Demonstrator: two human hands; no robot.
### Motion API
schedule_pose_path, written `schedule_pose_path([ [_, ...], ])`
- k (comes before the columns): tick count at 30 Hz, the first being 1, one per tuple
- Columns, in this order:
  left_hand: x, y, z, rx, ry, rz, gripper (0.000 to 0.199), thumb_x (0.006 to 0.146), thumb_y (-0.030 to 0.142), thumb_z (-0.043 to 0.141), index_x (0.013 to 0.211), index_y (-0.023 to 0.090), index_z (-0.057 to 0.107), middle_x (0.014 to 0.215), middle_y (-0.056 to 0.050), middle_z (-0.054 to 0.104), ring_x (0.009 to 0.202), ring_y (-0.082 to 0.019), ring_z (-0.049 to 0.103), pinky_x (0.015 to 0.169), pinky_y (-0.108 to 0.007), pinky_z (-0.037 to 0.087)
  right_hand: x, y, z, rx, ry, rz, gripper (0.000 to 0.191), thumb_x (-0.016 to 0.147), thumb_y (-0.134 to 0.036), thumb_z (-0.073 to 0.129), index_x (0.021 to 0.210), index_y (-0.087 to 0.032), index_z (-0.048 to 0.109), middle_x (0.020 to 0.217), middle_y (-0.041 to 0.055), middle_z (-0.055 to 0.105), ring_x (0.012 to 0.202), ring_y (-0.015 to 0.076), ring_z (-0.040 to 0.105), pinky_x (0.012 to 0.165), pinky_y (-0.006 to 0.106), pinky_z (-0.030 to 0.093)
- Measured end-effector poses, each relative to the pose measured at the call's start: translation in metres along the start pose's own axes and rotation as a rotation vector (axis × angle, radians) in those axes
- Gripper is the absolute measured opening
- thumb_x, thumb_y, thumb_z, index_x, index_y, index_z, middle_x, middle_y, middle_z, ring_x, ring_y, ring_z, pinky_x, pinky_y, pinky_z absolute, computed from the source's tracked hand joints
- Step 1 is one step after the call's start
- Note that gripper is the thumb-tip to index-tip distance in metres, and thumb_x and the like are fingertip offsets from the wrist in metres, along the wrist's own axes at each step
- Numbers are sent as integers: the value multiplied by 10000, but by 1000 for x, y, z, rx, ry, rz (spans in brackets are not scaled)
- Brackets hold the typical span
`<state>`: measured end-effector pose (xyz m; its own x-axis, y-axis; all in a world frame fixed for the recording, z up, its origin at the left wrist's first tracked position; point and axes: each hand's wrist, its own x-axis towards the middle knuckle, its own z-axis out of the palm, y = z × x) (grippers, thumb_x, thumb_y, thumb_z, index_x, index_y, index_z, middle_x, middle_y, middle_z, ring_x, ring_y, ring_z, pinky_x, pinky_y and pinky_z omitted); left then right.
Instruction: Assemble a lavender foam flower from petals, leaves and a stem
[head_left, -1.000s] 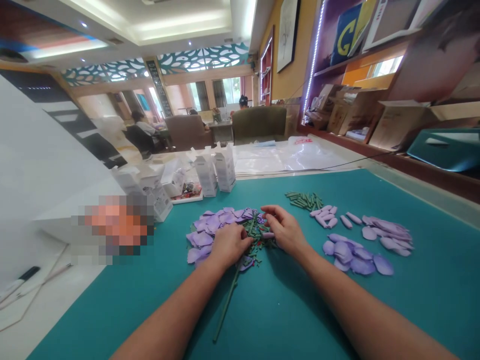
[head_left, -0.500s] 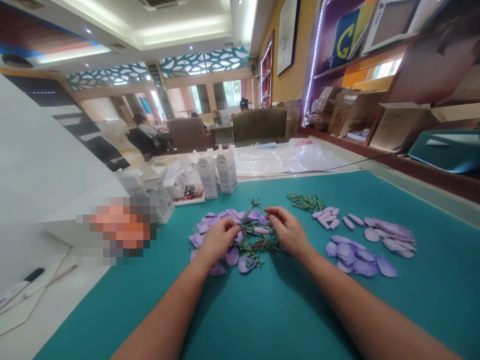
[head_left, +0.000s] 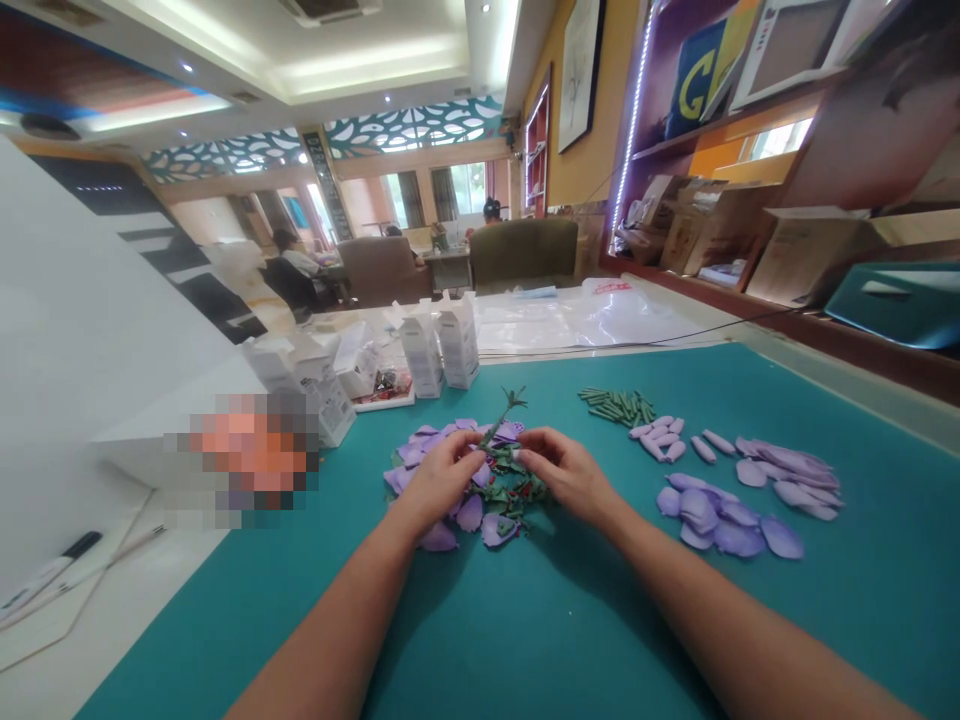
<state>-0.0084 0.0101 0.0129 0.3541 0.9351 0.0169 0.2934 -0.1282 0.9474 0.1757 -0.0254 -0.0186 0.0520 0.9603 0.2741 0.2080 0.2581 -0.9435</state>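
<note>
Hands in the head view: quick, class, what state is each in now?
Left hand: closed, pinching a green stem.
Right hand: partly curled; whether it holds anything cannot be told.

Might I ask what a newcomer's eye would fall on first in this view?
Probably the heap of purple petals and green pieces near the middle of the teal surface, where the left hand appears to pinch a green stem with a spiky top and the right hand is close by. Next, perhaps, the separate piles to the right: green sticks at the back, and broad purple petals nearer the person.
</note>
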Motion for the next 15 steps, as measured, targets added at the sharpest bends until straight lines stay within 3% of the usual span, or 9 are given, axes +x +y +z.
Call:
schedule_pose_path([
  [3, -6, 7, 1, -102, -83, -45, 325, 736, 430, 605, 958, 194, 586, 484, 81, 423, 374, -82, 350, 369, -204, 289, 0, -3, 0, 26, 0, -1, 310, 771, -417, 621, 958, -170, 646, 917, 52, 700, 837, 190, 626, 789, 333, 487],
  [8, -11, 17, 6, -210, -156, -117, 368, 685, 531, 656, 744, 210, 486, 465, 88, 396, 346, -58, 323, 321, -171, 249, -1, -14, -3, 83, -10, -27, 240, 750, -385, 635, 890, -190, 655, 855, 21, 695, 793, 169, 627, 760, 309, 491],
  [12, -11, 24, 8, -316, -169, -148, 387, 656, 508, 694, 691, 194, 471, 536, 68, 453, 355, -36, 322, 318, -160, 238, 0, -22, -12, 68, -21, -57, 241, 800, -397, 577, 905, -197, 660, 774, 3, 670, 721, 148, 611, 678, 280, 487],
  [15, -12, 31, 9, -456, -176, -193, 350, 644, 454, 708, 681, 181, 492, 568, 55, 469, 366, -28, 322, 323, -152, 219, 6, -23, -27, 33, 42, -59, 295, 840, -438, 513, 915, -193, 659, 727, 8, 651, 671, 142, 603, 621, 267, 478],
])
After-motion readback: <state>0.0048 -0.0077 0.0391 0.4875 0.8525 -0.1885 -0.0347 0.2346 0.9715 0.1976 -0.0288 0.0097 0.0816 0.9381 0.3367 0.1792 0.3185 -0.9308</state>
